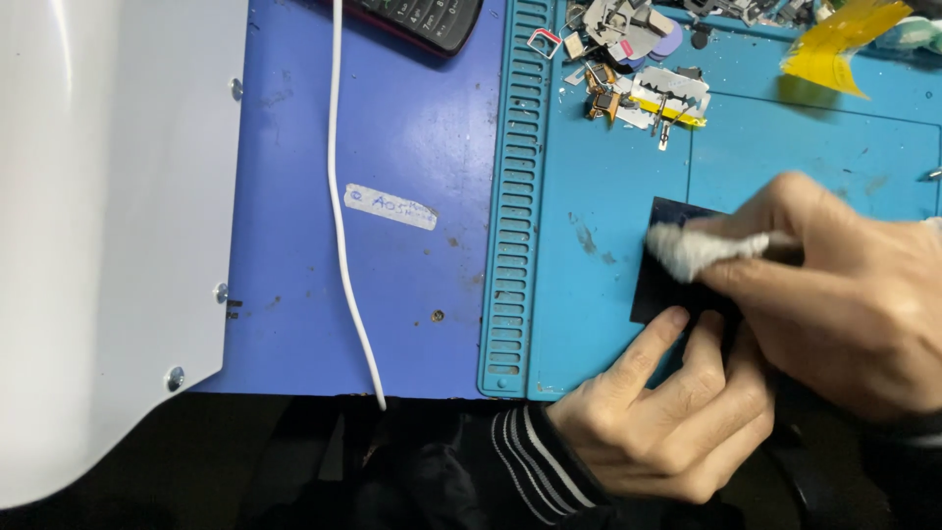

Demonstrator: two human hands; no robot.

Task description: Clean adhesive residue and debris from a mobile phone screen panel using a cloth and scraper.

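Two hands: right hand (844, 285) fingers pinch white wad (692, 250); left hand (667, 412) fingers seemingly steady dark panel (659, 285).

you have two bare hands, left hand (659, 417) and right hand (844, 294), one flat black rectangular panel (672, 257), one white cotton wad (692, 250), one thin white cable (343, 216), one blue silicone work mat (608, 177).

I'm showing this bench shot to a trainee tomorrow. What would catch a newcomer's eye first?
First the two hands at lower right: the right hand presses a white wad of cloth onto a dark flat panel, while the left hand steadies the panel's near edge. Next, the bright teal work mat with a heap of small metal parts at its top edge. On the left, a white cable crosses the blue table.
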